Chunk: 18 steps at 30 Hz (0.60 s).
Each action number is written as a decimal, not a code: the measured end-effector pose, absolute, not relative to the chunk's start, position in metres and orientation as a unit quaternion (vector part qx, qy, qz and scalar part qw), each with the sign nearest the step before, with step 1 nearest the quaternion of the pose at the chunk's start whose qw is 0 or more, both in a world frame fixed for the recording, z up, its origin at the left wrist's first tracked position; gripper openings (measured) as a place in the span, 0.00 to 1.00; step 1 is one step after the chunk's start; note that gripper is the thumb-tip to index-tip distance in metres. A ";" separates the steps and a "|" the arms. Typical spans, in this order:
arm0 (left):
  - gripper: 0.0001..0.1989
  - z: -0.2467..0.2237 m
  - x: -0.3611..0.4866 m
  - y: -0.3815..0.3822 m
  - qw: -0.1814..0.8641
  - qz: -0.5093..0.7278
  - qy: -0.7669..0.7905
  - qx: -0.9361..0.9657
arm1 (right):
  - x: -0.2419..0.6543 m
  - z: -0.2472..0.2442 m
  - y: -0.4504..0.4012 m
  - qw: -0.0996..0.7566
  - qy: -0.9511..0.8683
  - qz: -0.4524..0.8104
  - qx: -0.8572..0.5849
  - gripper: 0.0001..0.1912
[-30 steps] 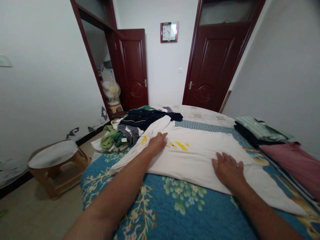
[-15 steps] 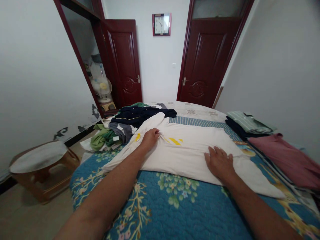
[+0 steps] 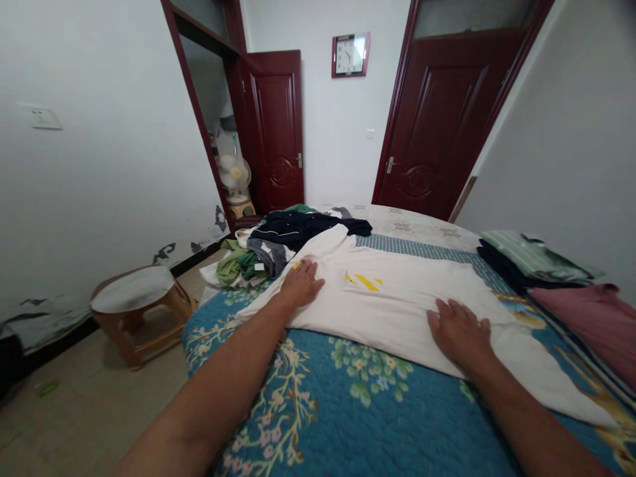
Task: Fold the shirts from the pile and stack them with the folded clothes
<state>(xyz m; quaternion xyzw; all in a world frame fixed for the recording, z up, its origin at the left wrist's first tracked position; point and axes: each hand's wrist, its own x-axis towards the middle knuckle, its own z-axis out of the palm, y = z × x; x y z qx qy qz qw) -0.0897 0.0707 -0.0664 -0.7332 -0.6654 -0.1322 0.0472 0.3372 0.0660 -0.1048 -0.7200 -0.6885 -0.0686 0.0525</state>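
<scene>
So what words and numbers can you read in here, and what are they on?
None are clear enough to read.
Wall clock: the marks around its face are too small and blurred.
White tag in the clothes pile: no writing shows.
White garment: yellow stripes, no letters I can make out.

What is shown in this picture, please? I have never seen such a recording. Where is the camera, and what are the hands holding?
There is no machine here. A person wears the camera on the head, so you look forward and down over their own bare arms. The left hand and the right hand both rest on a white garment with a yellow print. Neither hand seems to clutch it. The garment lies spread on a blue flowered cover. Beyond it on the left is a loose heap of clothes; on the right are a folded striped cloth and a pink cloth.
</scene>
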 end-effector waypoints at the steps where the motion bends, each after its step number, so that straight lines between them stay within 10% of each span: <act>1: 0.28 -0.066 -0.096 0.068 0.047 -0.127 -0.676 -0.725 | 0.337 -0.104 0.066 0.052 -0.688 -0.066 -0.721 0.33; 18: 0.18 -0.044 -0.119 0.061 0.041 -0.100 -0.793 -0.600 | 0.336 -0.101 0.063 0.053 -0.690 -0.053 -0.720 0.31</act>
